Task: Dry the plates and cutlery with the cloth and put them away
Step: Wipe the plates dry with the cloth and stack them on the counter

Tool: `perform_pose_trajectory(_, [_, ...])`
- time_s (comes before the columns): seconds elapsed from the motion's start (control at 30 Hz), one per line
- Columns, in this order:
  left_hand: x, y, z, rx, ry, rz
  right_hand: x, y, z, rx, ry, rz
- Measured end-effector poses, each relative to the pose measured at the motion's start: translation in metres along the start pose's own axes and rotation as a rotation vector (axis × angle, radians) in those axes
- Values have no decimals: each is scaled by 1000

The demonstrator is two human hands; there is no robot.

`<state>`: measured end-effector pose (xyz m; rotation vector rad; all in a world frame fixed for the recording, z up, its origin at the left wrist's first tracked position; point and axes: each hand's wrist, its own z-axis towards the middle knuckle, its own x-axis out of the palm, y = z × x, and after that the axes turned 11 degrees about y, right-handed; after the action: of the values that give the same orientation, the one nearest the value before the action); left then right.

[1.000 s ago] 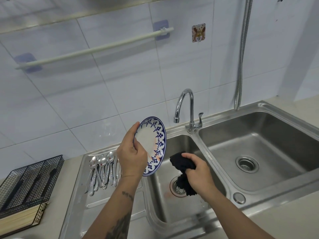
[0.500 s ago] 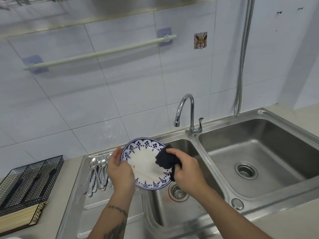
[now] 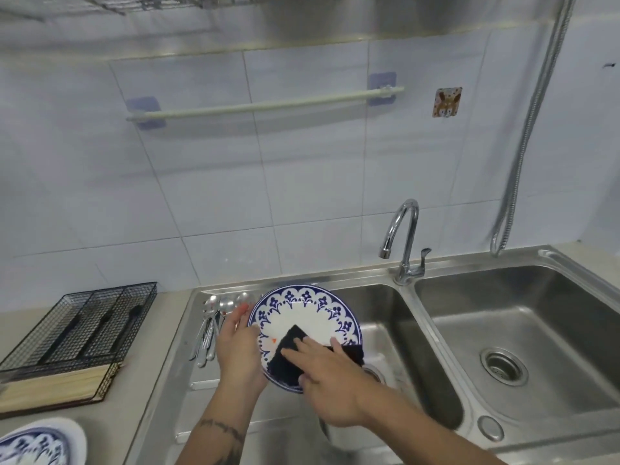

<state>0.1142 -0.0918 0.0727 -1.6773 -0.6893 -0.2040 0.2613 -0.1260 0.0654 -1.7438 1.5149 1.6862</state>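
Your left hand (image 3: 239, 350) grips the plate (image 3: 303, 317) at its left rim, thumb over the front edge, fingers (image 3: 235, 317) curled behind it. The plate is held over the left basin of the sink (image 3: 407, 317), tilted, face toward you. Your right hand (image 3: 330, 380) lies flat on the dark cloth (image 3: 288, 357), fingers straight and spread, pressing the cloth against the lower right of the plate's face; nothing is clenched there. One cloth corner points up toward the plate's middle, and its right end hangs past the plate's rim.

Plate: round, white centre, blue floral border with a dark blue edge; a small orange mark just left of the cloth.

Left of the sink basin, on the drainboard, a bunch of spoons (image 3: 214, 322) lies just behind your left hand, bowls away from you. Further left of the sink, on the table (image 3: 110, 427), stands a black wire basket (image 3: 87, 330) with pale chopsticks (image 3: 50, 385) at its near side. A second blue-patterned plate (image 3: 37, 444) sits at the table's near left edge, partly cut off.
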Motion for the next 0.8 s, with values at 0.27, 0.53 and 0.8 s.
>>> perform_pose_trajectory(0.27, [-43,-34,3,-12,53,-19,9,22,61,181,-145,-149])
perform_pose_trajectory(0.53, [-108,-76,14,28,46,32,36,117,87,47,37,-84])
perform_pose_trajectory(0.8, [-160,-117,20,86,58,114,55,130,109,252,-167,-279])
